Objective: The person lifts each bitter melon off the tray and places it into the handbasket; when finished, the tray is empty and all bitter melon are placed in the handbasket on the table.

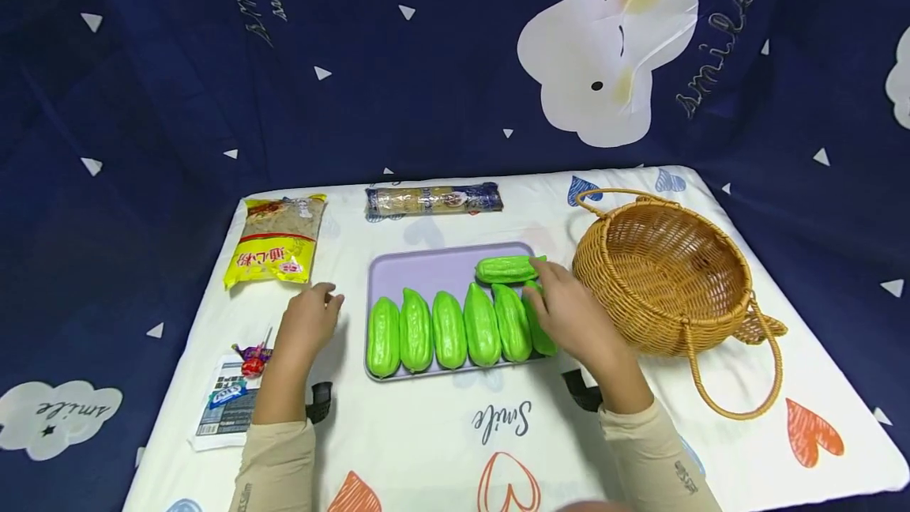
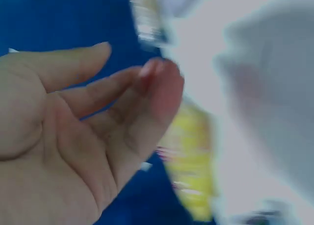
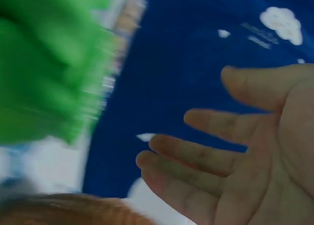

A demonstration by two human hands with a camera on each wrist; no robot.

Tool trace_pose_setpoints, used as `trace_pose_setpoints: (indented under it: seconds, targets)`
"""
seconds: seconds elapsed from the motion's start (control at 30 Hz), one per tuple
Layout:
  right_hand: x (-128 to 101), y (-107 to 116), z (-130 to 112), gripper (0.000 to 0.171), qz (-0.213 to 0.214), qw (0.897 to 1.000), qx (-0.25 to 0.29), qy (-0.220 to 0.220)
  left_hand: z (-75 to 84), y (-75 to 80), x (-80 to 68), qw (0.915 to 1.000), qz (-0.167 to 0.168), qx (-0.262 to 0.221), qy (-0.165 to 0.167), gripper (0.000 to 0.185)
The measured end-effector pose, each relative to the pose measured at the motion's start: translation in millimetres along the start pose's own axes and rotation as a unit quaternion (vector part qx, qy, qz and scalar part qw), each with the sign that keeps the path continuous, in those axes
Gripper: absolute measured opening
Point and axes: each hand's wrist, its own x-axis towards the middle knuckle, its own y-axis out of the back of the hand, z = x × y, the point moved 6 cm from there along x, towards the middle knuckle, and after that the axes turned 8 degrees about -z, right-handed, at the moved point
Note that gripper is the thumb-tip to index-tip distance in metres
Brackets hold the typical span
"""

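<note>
A lilac tray (image 1: 419, 263) bears a row of several bright green, ridged vegetables that look like bitter melons (image 1: 449, 330), standing side by side along its near edge. One more green melon (image 1: 506, 269) lies crosswise at the tray's far right. Over the tray's right end is my right hand (image 1: 574, 314), its fingers loosely spread and near the melons; the right wrist view shows nothing in its palm. My left hand (image 1: 310, 322) hovers left of the tray with relaxed, slightly bent fingers and holds nothing. The rightmost upright melon is partly hidden by the right hand.
A wicker basket (image 1: 640, 283) with two handles stands right of the tray. At the back lies a clear-and-blue packet (image 1: 434, 199). A yellow food bag (image 1: 276, 242) lies at the back left, with wrapped sweets (image 1: 253, 362) and a flat packet (image 1: 220, 417) nearer me.
</note>
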Motion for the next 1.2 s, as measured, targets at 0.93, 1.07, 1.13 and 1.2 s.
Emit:
trace_pose_setpoints:
  seconds: [0.93,1.07,1.13,1.2]
  targets:
    - [-34.5,-47.6,35.2,0.049,0.018,0.996,0.051,-0.072,-26.1,-64.4,-10.9,0.988,-0.066,-0.14,0.004,0.038]
    - [-44.8,-14.0,19.0,0.054,0.093,0.994,0.058,-0.03,-26.7,-64.4,-10.2,0.99,-0.059,-0.128,0.001,0.038]
    - [-48.4,9.4,13.1,0.055,0.146,0.987,0.062,-0.008,-27.2,-63.7,-9.4,0.9905,-0.053,-0.127,-0.001,0.038]
    - [-51.2,35.0,11.8,0.056,0.21,0.976,0.056,0.004,-27.6,-63.2,-8.3,0.9905,-0.05,-0.129,-0.003,0.038]
